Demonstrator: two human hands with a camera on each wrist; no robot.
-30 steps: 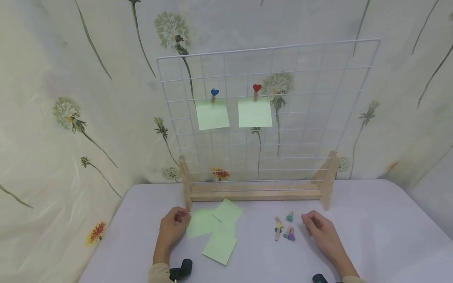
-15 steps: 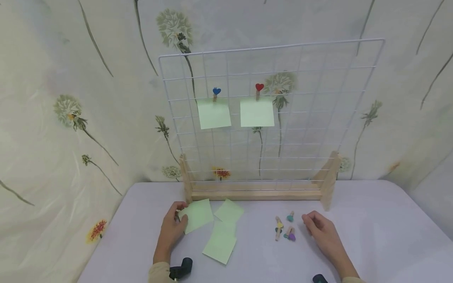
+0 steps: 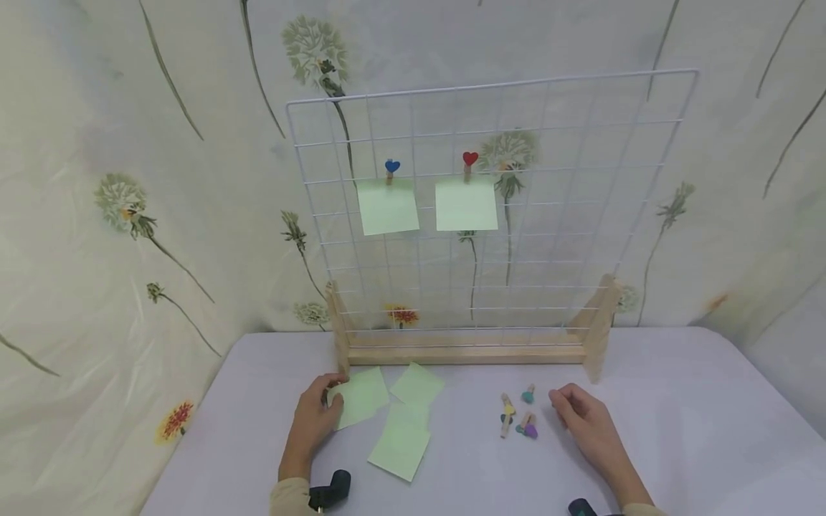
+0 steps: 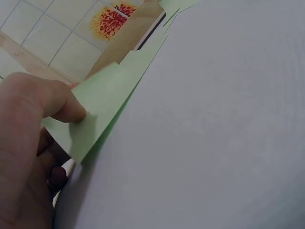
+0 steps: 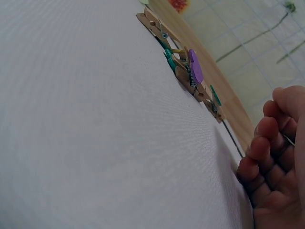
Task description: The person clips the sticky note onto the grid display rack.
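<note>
Held note (image 3: 361, 398): sat low by the wooden foot (image 3: 339, 337), pinched at one edge, leaving most of its face uncovered.
Left hand (image 3: 312, 419): thumb clamped the note against fingers beneath.
Right hand (image 3: 589, 424): curled loosely beside small clips (image 3: 531, 431), gripping nothing.
Hung notes (image 3: 467, 206): heart-topped pegs (image 3: 470, 158) fixed them to the wire grid (image 3: 490, 87).
</note>
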